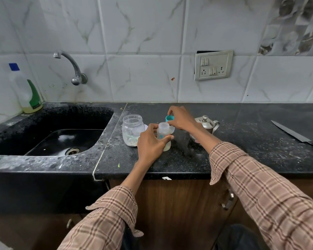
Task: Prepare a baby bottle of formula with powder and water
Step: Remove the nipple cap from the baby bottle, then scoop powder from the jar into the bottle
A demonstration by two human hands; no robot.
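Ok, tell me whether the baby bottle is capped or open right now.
Open. The baby bottle stands upright in the left hand with a bare neck; the right hand holds the teal cap above it.

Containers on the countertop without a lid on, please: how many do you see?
2: the baby bottle, gripped by the left hand, and the plastic jar just left of it. The steel kettle is lidded.

- A home kitchen: black stone counter (242,159) with a built-in sink (49,139)
- Wall tap (70,67) on marbled tiles
- Dish-soap bottle (26,91), steel kettle (206,124), knife (294,135)
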